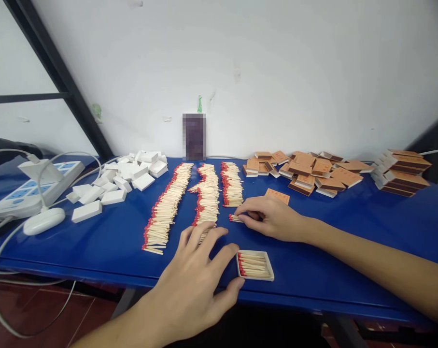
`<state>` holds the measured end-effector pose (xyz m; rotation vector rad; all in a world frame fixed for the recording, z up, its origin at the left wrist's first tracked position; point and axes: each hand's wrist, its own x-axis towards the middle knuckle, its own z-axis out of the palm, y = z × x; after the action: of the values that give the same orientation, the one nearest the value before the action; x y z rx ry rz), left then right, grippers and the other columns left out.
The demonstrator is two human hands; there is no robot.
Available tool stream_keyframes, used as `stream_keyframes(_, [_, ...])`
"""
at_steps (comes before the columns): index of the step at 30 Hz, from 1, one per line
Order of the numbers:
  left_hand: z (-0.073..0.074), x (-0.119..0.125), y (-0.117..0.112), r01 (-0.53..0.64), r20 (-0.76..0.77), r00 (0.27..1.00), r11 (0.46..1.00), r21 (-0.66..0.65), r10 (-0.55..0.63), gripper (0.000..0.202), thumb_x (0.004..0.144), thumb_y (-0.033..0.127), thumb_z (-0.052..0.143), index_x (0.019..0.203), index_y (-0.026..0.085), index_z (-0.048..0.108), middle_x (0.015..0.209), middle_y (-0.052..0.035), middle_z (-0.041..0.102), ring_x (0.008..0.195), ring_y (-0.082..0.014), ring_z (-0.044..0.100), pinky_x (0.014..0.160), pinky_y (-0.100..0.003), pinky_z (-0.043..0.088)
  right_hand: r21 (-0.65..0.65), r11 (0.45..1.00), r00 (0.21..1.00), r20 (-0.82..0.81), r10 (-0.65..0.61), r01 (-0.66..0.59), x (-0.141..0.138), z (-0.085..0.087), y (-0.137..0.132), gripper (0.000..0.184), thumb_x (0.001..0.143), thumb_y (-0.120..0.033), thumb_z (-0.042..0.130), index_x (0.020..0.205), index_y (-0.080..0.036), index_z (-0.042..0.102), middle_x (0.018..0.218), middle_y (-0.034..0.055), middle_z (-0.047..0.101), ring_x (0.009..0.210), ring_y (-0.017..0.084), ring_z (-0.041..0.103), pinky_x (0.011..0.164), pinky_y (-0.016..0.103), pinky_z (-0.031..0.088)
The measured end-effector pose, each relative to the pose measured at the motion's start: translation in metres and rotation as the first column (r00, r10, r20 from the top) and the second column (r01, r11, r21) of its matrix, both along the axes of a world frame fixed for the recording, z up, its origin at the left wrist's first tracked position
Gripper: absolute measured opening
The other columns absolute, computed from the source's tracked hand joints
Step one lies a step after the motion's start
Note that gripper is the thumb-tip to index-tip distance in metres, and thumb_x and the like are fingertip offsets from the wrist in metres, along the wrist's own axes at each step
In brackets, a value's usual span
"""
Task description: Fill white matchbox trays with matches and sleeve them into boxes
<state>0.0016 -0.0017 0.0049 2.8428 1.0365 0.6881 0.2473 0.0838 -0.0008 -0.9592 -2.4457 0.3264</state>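
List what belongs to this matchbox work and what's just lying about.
Likely in the job:
red-tipped wooden matchsticks, in rows and at the right hand
open white rectangular tray holding matchsticks, at the left hand
heaped small white rectangular boxes
orange-and-brown rectangular cardboard matchbox covers

Likely just lying about:
long white-and-blue plastic power strip
dark upright rectangle, blurred

White rectangular cardboard tray (270, 267): lies flat, open side up, walls intact where visible. Contents: pale wooden matchsticks with red heads (255, 266), laid lengthwise, heads left. Small bunch of red-headed pale wooden matchsticks (233, 218): beyond the tray, apart from it, heads left, partly hidden.
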Motion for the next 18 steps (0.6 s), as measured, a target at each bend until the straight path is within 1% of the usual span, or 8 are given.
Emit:
stream_keyframes(5, [-0.0001, -0.0001, -0.0002, 0.000, 0.001, 1.000, 1.000, -0.003, 0.000, 0.026, 0.096, 0.033, 0.055, 0.120, 0.021, 0.059, 0.131, -0.0101, 0.054, 0.126, -0.0321, 0.043, 0.103, -0.053, 0.041, 0.000, 1.000, 1.000, 0.004, -0.001, 0.001, 0.0002, 0.0006, -0.0015, 0.025, 0.096, -0.034, 0.054, 0.096, -0.016, 0.073, 0.070, 0.0013, 0.063, 0.056, 0.011, 0.049, 0.056, 0.026, 0.036])
stream_keyframes(15, [0.0006, 0.0001, -0.0003, 0.000, 0.001, 1.000, 1.000, 0.000, 0.000, 0.026, 0.096, 0.033, 0.055, 0.119, 0.022, 0.059, 0.131, -0.0099, 0.054, 0.127, -0.0322, 0.042, 0.103, -0.053, 0.040, 0.017, 0.999, 0.999, -0.003, 0.037, -0.037, 0.0006, 0.0020, -0.0024, 0.024, 0.095, -0.032, 0.056, 0.094, -0.015, 0.073, 0.067, 0.0002, 0.059, 0.056, 0.011, 0.049, 0.055, 0.025, 0.036])
stream_keyframes(18, [0.0007, 0.0003, -0.0003, 0.000, -0.002, 1.000, 1.000, 0.003, 0.000, 0.026, 0.096, 0.033, 0.055, 0.120, 0.021, 0.059, 0.131, -0.0102, 0.055, 0.127, -0.0325, 0.043, 0.103, -0.053, 0.041, 0.047, 0.998, 0.999, -0.022, -0.036, 0.037, 0.0015, 0.0010, -0.0023, 0.025, 0.094, -0.030, 0.055, 0.099, -0.014, 0.073, 0.065, -0.0003, 0.059, 0.055, 0.011, 0.050, 0.057, 0.026, 0.037])
